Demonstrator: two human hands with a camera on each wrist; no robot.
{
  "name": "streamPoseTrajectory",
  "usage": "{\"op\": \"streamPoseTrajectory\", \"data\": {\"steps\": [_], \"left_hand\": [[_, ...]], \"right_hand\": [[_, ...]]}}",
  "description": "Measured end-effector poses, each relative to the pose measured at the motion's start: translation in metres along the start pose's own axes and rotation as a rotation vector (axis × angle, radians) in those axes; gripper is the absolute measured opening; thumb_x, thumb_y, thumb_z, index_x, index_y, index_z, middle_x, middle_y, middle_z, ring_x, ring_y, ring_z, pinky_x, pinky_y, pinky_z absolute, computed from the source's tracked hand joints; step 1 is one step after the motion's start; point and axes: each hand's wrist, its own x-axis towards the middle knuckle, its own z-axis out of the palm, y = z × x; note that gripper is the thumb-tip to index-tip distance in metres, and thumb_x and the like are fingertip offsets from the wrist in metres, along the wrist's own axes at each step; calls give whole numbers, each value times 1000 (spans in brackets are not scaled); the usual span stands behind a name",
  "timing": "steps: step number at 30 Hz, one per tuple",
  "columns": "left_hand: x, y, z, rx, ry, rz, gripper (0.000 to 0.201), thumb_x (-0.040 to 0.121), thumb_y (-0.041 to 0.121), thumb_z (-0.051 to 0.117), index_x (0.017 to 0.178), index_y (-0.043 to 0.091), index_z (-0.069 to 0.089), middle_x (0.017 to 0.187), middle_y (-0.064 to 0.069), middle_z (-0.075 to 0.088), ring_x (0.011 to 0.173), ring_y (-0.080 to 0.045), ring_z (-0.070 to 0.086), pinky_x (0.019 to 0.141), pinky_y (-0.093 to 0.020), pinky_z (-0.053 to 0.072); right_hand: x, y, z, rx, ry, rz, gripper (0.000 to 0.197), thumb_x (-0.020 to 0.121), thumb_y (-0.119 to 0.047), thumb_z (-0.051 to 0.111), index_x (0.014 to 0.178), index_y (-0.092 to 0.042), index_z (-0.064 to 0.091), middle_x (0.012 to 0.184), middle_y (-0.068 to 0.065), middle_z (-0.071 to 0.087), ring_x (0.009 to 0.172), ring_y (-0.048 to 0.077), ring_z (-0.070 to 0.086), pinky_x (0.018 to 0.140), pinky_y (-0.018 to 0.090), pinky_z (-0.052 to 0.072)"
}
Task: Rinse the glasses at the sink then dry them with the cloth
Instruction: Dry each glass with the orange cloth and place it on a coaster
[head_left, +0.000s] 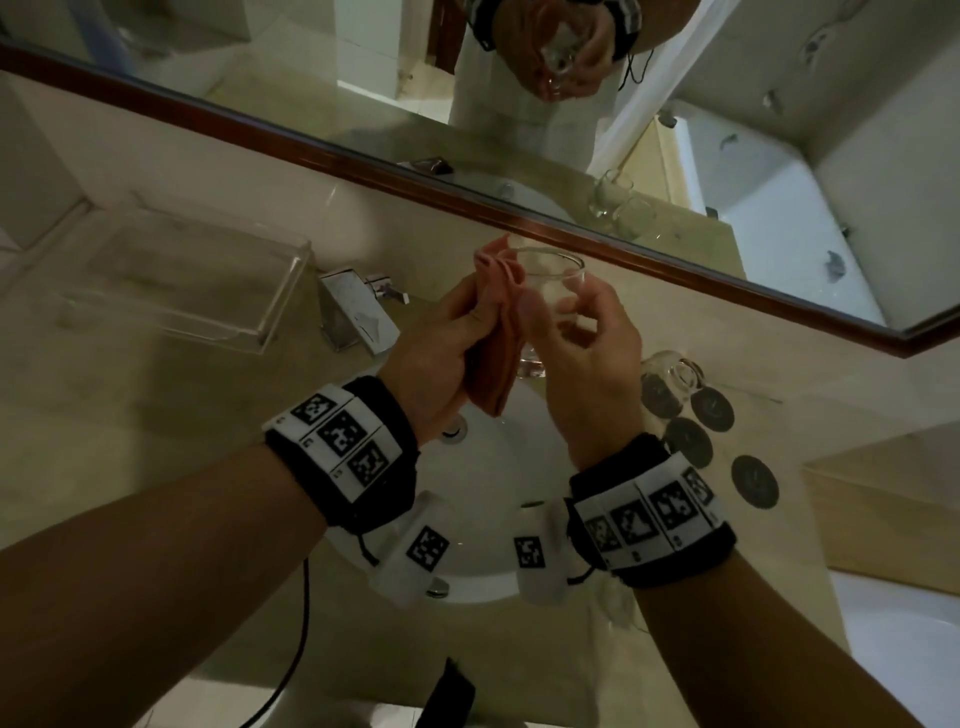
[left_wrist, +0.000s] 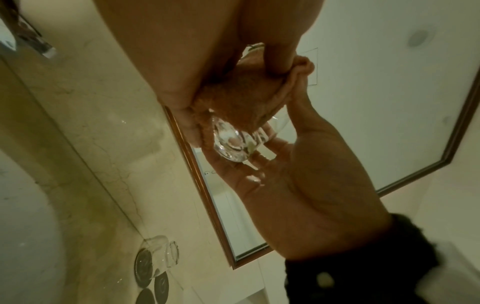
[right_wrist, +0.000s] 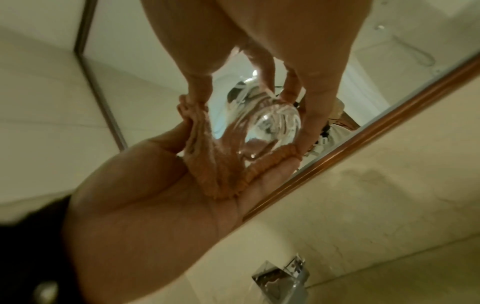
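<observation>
You stand at the desk (head_left: 156, 395) with the white sink (head_left: 498, 493) set into it, under the long mirror (head_left: 753, 130). The tap (head_left: 353, 317) sits behind the basin, and two more glasses (head_left: 672, 376) wait upside down on the dark coasters (head_left: 688, 441) to the right.

Both of your hands are raised over the basin. Your right hand (head_left: 587, 353) has its fingers curled round the glass (head_left: 550, 291), rim upward. Your left hand (head_left: 441, 353) grips the orange cloth (head_left: 496, 332), pressing it against the side of the glass, with a fold reaching up to the rim.

This looks like the drying step on the first glass. To do it well, I would have you work over the basin so a slip lands softly, turn the glass with your right hand while the cloth stays pressed on, and push a fold of cloth down inside to reach the bottom. Grip gently; wet glass is slick.
</observation>
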Motion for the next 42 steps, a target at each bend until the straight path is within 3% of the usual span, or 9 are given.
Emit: {"op": "streamPoseTrajectory", "data": {"steps": [8, 13, 17, 20, 22, 25, 30, 37, 42], "left_hand": [[-4, 10, -1, 2, -16, -18, 48, 106, 32, 34, 149, 12, 43, 138, -17, 60, 121, -32, 63, 94, -43, 56], [-4, 4, 3, -32, 1, -17, 46, 103, 33, 38, 143, 12, 49, 140, -14, 60, 128, -30, 59, 110, -50, 44], [-3, 1, -1, -55, 0, -12, 49, 103, 37, 42, 143, 10, 48, 142, -17, 56, 133, -36, 53, 114, -59, 37], [-3, 5, -3, -112, 15, -6, 45, 100, 41, 44, 131, 12, 60, 131, -19, 59, 130, -44, 50, 111, -66, 35], [-3, 6, -2, -108, 1, -2, 44, 100, 42, 44, 130, 16, 62, 132, -19, 61, 130, -43, 51, 110, -65, 37], [-5, 4, -1, -51, -27, 1, 57, 98, 41, 47, 147, 10, 45, 144, -24, 52, 134, -44, 49, 112, -64, 36], [-4, 3, 4, 1, -45, -11, 59, 99, 40, 44, 153, 17, 36, 146, -17, 53, 133, -35, 54, 115, -57, 36], [-6, 6, 0, -51, -32, -17, 51, 105, 35, 36, 149, 9, 43, 144, -18, 55, 132, -34, 55, 109, -50, 45], [-5, 7, 5, -55, -38, -28, 51, 106, 34, 33, 149, 9, 41, 145, -18, 54, 132, -35, 54, 111, -55, 41]], "right_hand": [[-3, -3, -6, 255, -75, 63, 21, 105, -30, 45, 105, -11, 53, 97, 15, 68, 79, 19, 68, 68, 32, 58], [-2, -4, -1, -76, -69, 58, 75, 76, -85, 50, 125, -29, 60, 116, 13, 58, 104, 30, 65, 86, 48, 60], [-3, -5, -11, 95, -8, 45, 66, 84, -47, 75, 137, -17, 50, 111, 9, 66, 95, 22, 72, 77, 40, 62], [-6, -9, -15, 259, 12, 51, 46, 88, -26, 72, 121, 0, 53, 105, 25, 67, 89, 32, 68, 82, 56, 59], [-6, -11, -14, 271, -17, 30, 39, 89, -25, 68, 112, 4, 54, 97, 27, 64, 85, 35, 66, 79, 59, 58], [-8, -11, -11, 197, -18, 0, 42, 90, -27, 73, 114, 1, 54, 101, 18, 69, 88, 29, 72, 66, 38, 60], [-12, -10, -7, -63, 36, 16, 85, 65, -78, 68, 128, -22, 57, 124, 1, 54, 105, 10, 61, 94, 40, 58], [-6, -12, -15, 290, 54, 95, 36, 91, -23, 71, 120, -3, 64, 93, 5, 76, 84, 18, 74, 75, 34, 60], [-7, -8, -14, 276, -17, 96, 24, 105, -25, 46, 117, -7, 57, 88, -7, 74, 76, 3, 70, 71, 25, 58]]}}
